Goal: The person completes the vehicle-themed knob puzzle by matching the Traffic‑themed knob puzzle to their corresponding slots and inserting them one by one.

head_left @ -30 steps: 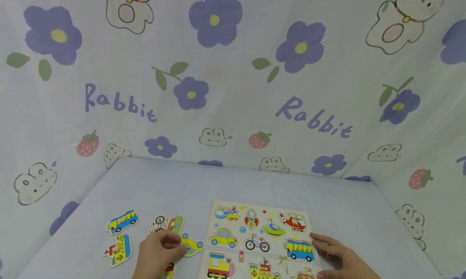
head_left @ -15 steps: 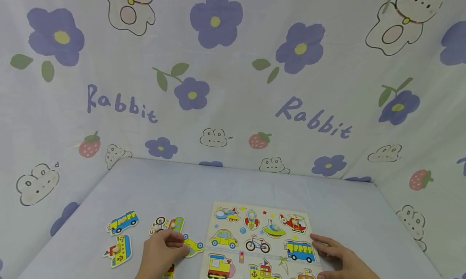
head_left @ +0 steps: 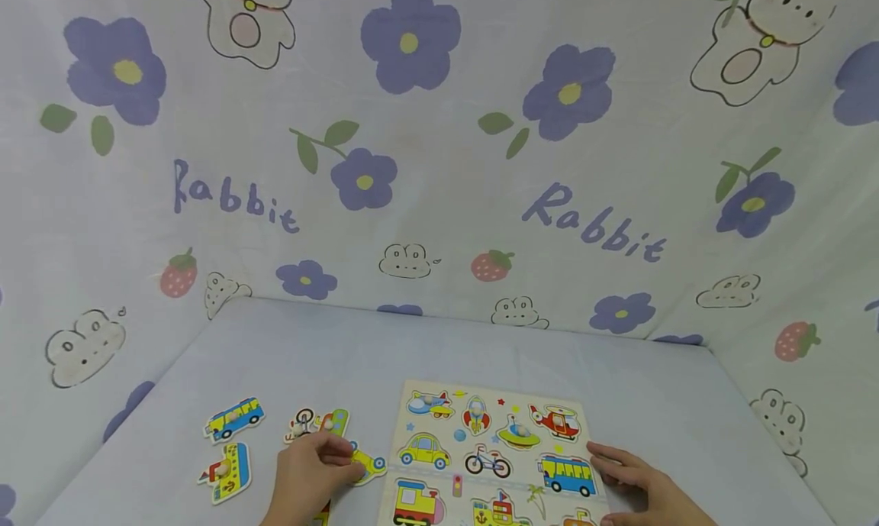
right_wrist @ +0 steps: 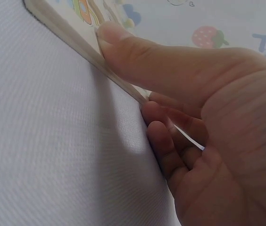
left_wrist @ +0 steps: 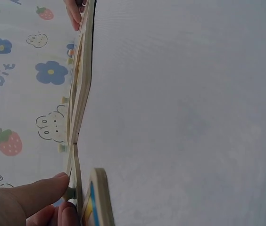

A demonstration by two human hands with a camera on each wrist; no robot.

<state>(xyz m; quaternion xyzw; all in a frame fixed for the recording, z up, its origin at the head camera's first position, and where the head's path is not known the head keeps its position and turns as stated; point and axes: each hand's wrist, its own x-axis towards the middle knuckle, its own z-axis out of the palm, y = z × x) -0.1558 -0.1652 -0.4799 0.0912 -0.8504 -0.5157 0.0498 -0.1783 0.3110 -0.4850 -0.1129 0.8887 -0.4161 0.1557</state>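
My left hand [head_left: 317, 466] pinches the yellow car [head_left: 371, 463] by its knob [left_wrist: 70, 193] and should lift it level, my right hand [head_left: 639, 484] gripping the board [head_left: 524, 457] right of those fingers [left_wrist: 68, 214].

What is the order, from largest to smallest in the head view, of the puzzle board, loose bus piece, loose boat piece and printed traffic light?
1. Puzzle board, cut off by the lower edge
2. Loose bus piece and loose boat piece, too alike to rank
3. Printed traffic light
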